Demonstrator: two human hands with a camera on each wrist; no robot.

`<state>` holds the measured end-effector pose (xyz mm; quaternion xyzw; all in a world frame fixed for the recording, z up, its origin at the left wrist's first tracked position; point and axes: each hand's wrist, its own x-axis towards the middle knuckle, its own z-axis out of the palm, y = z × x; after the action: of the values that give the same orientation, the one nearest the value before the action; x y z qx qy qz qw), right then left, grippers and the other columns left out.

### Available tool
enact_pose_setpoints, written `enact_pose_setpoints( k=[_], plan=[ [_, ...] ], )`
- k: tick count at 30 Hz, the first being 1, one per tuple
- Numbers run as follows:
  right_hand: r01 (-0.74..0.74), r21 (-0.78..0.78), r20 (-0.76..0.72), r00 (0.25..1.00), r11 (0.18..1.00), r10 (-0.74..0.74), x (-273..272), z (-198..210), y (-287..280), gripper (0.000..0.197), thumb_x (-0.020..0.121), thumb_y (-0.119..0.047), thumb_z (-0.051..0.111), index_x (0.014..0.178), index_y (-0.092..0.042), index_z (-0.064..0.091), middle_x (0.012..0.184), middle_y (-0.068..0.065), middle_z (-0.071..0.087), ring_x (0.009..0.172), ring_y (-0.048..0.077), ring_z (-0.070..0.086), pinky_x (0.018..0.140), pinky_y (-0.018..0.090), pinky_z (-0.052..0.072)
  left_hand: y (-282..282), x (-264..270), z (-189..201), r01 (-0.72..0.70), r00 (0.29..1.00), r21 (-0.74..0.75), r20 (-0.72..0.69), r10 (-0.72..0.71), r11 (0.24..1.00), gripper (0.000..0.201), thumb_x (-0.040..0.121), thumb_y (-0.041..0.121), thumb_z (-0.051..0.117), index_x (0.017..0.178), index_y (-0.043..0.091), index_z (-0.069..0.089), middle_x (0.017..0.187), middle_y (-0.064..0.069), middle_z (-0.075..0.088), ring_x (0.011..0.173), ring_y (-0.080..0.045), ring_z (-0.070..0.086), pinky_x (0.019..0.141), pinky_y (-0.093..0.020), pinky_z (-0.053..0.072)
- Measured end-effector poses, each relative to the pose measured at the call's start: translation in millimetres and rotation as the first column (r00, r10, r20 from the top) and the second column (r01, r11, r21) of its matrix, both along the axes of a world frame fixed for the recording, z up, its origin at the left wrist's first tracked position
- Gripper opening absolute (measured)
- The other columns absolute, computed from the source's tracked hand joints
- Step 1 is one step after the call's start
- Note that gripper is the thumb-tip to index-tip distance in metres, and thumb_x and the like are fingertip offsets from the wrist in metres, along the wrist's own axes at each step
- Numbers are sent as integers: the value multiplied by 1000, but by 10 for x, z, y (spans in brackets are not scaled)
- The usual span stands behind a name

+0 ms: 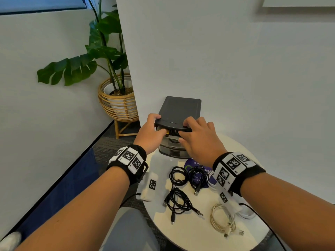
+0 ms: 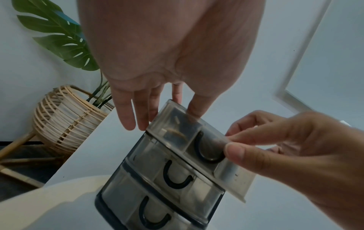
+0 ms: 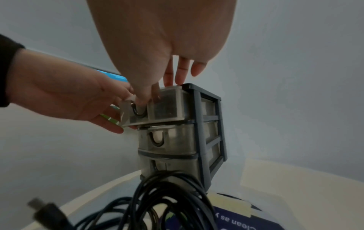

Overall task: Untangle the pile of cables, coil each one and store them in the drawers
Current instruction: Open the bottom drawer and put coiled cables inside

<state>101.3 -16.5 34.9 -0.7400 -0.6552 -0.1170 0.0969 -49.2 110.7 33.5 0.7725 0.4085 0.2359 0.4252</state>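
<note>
Head view: on a round white desk (image 1: 199, 236), against the wall, a small dark drawer unit (image 1: 179, 109), fronts facing the person. Top drawer (image 1: 172, 132) drawn a little way out toward the person, long axis left to right. Inside it, something black and yellow, too hidden to name. Left hand (image 1: 150, 131) at the drawer's left end, fingers curled over the unit's front corner. Right hand (image 1: 197, 140) at its right end, fingers bent down over the front. Nearer the person, on the desk, two black coiled cables (image 1: 178, 175) side by side, the right one lying on a purple printed card (image 1: 190, 163). In front of them a looser black cable (image 1: 178, 201), plugs trailing toward the person. To its right a coiled beige cable (image 1: 223, 218). Beyond the desk, on the floor, a leafy plant (image 1: 101, 51) in a rattan basket (image 1: 117, 105).

Left wrist view: looking up at three translucent drawer fronts with dark U-shaped handles. Uppermost one standing out and skewed against the middle drawer (image 2: 177, 174) and bottom drawer (image 2: 153, 210), both pushed in. Behind the top front, a pale coiled shape, unclear. Left fingers (image 2: 126, 115) nearly straight along the drawer's side, thumb behind its upper edge, so holding that end. Right thumb and forefinger pinching the front beside the handle.

Right wrist view: right fingers (image 3: 177, 74) down on the drawer's front and top edge. Left fingers beneath the lower lip. Close below, black cable loops and a blurred plug (image 3: 45, 208).
</note>
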Motion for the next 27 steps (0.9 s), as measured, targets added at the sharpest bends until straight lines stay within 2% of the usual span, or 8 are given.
enact_pose_setpoints(
  k=[5, 9, 12, 15, 17, 19, 23, 27],
  plan=[
    [-20, 62, -98, 995, 998, 26, 145, 45, 10, 25, 98, -43, 60, 104, -28, 79, 115, -7, 58, 109, 21, 49, 91, 41, 35, 12, -22, 1, 46, 999, -98, 33, -43, 994, 54, 101, 10, 47, 149, 30, 33, 141, -3, 51, 118, -20, 52, 94, -32, 36],
    [21, 128, -191, 982, 992, 4, 199, -10, 59, 20, 96, -36, 67, 95, -20, 78, 110, -3, 62, 102, 22, 54, 87, 37, 33, 5, -19, -13, 42, 998, -122, 59, -35, 992, 59, 99, 8, 49, 150, 33, 33, 142, 1, 47, 121, -18, 48, 96, -32, 35],
    [51, 146, -214, 977, 988, -19, 199, -27, 42, 19, 95, -33, 68, 94, -16, 77, 110, 0, 64, 100, 24, 58, 86, 39, 39, 26, -19, -24, 49, 997, -113, 66, -42, 992, 58, 99, 10, 53, 149, 33, 33, 140, 3, 47, 121, -17, 47, 97, -32, 34],
    [56, 114, -249, 968, 992, -26, 193, 52, 41, 20, 96, -35, 66, 111, -21, 66, 116, -1, 61, 103, 21, 55, 89, 36, 42, 63, -21, -41, 52, 997, -95, 67, -46, 994, 57, 100, 16, 57, 149, 34, 34, 133, 7, 47, 119, -15, 48, 96, -31, 35],
    [60, 29, -283, 958, 998, -49, 203, 118, 60, 38, 100, -37, 60, 134, -22, 56, 132, 1, 58, 118, 23, 53, 100, 38, 42, 76, -13, -52, 55, 997, -70, 60, -51, 996, 58, 101, 21, 60, 151, 34, 35, 131, 10, 48, 116, -11, 48, 94, -28, 36],
    [68, -55, -269, 960, 996, -81, 206, 162, 81, 47, 103, -38, 53, 145, -19, 48, 145, 3, 53, 133, 25, 46, 109, 38, 38, 90, -13, -71, 57, 997, -17, 48, -56, 998, 57, 101, 25, 62, 152, 33, 36, 133, 9, 51, 117, -10, 50, 95, -26, 41],
    [44, -109, -238, 969, 993, -69, 212, 178, 77, 51, 104, -37, 52, 150, -16, 43, 150, 5, 48, 139, 24, 42, 112, 33, 36, 141, -33, -140, 66, 997, 61, 43, -69, 996, 58, 98, 27, 67, 149, 33, 40, 136, 4, 56, 122, -17, 59, 103, -34, 51],
    [41, -87, -232, 971, 995, -61, 238, 154, 104, 42, 102, -32, 56, 140, -14, 52, 138, 6, 57, 128, 25, 51, 106, 34, 42, 172, -29, -154, 64, 997, 73, 46, -68, 995, 58, 95, 27, 71, 146, 33, 43, 134, 4, 57, 121, -19, 61, 103, -36, 52]
  ],
)
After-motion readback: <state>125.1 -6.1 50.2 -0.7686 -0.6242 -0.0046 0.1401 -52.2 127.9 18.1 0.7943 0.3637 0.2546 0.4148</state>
